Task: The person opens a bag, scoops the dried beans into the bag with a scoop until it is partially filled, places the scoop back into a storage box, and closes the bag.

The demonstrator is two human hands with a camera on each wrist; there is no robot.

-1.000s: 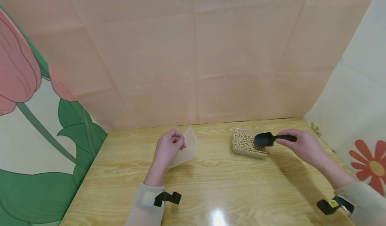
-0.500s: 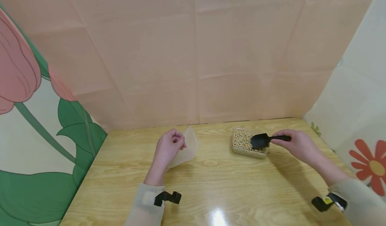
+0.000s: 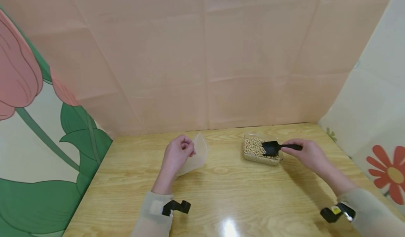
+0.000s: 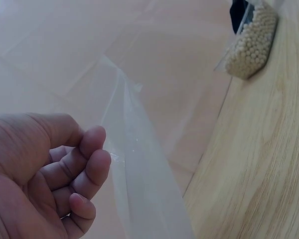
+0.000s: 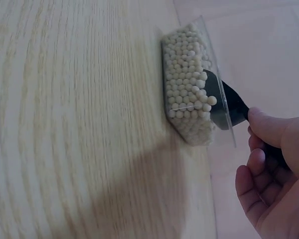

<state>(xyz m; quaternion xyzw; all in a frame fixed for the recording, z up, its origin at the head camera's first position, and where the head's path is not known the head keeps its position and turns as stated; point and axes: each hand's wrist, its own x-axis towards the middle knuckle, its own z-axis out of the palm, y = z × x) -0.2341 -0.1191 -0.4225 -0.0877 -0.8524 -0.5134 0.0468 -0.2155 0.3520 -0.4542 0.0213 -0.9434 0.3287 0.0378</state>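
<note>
Between thumb and forefinger, my left hand (image 3: 179, 153) pinches the edge of a clear plastic bag (image 4: 139, 164), which stands up with its mouth apart. My right hand (image 3: 308, 155) grips the handle of a small black scoop (image 3: 271, 148). The scoop's blade dips into round, pale soybeans (image 5: 187, 74) that fill a clear rectangular container (image 3: 261, 159) on the table. In the right wrist view, some beans lie against the blade near the container's rim.
The wood-grain table (image 3: 221, 191) runs back to a pink sheet (image 3: 202, 71) hung behind it. A wall with a red flower (image 3: 393, 175) borders the right side, and tulip pictures (image 3: 19, 61) the left.
My right hand has shifted left and slightly down, pushing the scoop's blade further into the soybeans. The left hand and the bag have stayed put.
</note>
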